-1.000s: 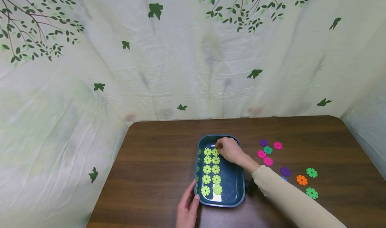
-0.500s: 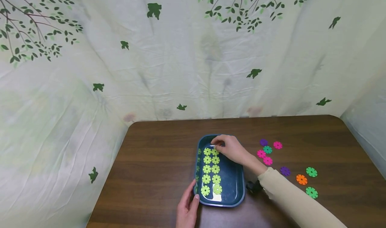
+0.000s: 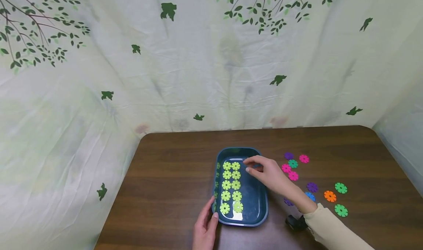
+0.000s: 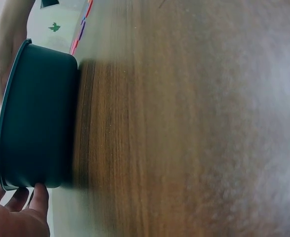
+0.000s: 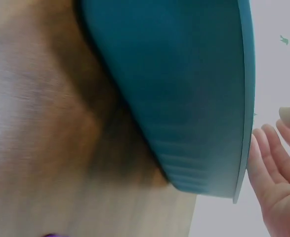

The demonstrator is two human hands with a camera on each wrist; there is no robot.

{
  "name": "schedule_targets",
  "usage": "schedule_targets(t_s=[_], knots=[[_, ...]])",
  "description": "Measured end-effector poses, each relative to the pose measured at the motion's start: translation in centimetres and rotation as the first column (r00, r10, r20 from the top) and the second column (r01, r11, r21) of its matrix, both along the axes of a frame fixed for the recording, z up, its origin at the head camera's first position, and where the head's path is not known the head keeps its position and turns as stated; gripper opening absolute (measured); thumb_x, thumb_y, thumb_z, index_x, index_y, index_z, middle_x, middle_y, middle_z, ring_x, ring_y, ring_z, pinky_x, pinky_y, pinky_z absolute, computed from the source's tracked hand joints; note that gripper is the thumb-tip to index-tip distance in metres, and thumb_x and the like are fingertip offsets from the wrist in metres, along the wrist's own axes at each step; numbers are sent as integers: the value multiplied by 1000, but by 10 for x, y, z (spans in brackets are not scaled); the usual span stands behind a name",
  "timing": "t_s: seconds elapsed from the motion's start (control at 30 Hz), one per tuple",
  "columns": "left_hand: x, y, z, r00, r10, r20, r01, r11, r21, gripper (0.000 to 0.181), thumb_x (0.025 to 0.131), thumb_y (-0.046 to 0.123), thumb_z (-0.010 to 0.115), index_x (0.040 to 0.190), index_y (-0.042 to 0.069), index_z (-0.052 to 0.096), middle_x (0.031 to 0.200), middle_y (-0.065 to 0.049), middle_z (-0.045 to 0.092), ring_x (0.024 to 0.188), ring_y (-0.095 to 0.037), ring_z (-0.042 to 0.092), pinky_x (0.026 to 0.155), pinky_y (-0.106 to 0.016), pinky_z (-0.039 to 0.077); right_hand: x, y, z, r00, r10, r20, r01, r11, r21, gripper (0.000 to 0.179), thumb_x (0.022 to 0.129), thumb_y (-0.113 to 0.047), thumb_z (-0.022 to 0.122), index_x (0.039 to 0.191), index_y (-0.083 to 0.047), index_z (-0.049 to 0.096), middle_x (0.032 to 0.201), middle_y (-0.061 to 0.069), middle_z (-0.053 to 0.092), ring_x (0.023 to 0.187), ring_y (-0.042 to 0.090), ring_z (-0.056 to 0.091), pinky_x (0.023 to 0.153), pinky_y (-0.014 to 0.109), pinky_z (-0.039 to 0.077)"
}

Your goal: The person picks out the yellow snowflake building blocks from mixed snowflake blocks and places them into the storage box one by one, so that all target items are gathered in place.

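Observation:
A dark blue-green tray (image 3: 253, 202) stands on the brown table, and inside it yellow-green flower-shaped discs (image 3: 226, 185) lie flat in two lengthwise columns on the left half. My left hand (image 3: 205, 228) grips the tray's near-left corner, thumb at the rim and fingers against the outer wall, as the left wrist view shows on the tray wall (image 4: 38, 113). Over the tray's right side hovers my right hand (image 3: 269, 173), fingers loosely bent, thumb apart, nothing held. In the right wrist view this hand (image 5: 278, 182) is beside the tray rim, its palm partly cut off.
Right of the tray lie loose discs: pink (image 3: 304, 158), teal (image 3: 292, 163), purple (image 3: 312, 187), blue (image 3: 310, 196), orange (image 3: 329, 196) and green (image 3: 341, 210). A black wrist device (image 3: 295, 223) hangs under the right forearm. Behind the table (image 3: 178, 162) hangs a leaf-printed cloth (image 3: 211, 77).
My right hand has drawn back rightward from the top disc of the right column, its fingers parting. That disc now lies uncovered. My left hand stays at the tray corner.

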State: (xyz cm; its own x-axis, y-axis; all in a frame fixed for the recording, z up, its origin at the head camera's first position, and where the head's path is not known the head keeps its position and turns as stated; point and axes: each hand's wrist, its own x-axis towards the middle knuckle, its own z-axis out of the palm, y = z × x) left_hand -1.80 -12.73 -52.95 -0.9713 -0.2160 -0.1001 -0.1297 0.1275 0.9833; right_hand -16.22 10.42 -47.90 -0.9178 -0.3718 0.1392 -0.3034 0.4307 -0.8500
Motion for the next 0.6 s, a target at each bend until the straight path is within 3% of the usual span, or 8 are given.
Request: schedule_targets(t_s=[0.1,0.33,0.43,0.6], knots=[[0,-1,-1,1000,-3,-1,3,1000,-4,46,97,2,57,141,12,53,145,-10,49,135,-28,42,107,-36,37,10,7,-1,999,-37,-7,37,999,-14,25,92,-16,71,117,-18,69,113,-2,67,99,15,64,83,32,57],[1,-2,-1,1000,-2,4,2,1000,6,46,96,4,58,141,14,54,145,-9,50,135,-27,43,101,-17,36,37,23,-2,990,-133,42,136,989,-57,24,93,-22,69,117,-15,68,110,3,68,96,12,63,85,31,56],[1,-3,0,1000,1,15,-1,1000,6,46,96,4,59,141,13,54,145,-10,50,135,-28,43,102,-20,38,49,29,-1,982,-176,67,181,981,-73,26,94,-26,68,118,-15,68,110,2,68,98,10,64,86,30,55],[1,-7,2,1000,-1,18,1,1000,1,45,96,3,59,140,11,54,145,-14,49,133,-33,44,104,-36,42,64,38,0,968,-239,73,244,967,-75,25,94,-26,69,118,-19,68,111,-1,68,98,10,64,85,30,55]])
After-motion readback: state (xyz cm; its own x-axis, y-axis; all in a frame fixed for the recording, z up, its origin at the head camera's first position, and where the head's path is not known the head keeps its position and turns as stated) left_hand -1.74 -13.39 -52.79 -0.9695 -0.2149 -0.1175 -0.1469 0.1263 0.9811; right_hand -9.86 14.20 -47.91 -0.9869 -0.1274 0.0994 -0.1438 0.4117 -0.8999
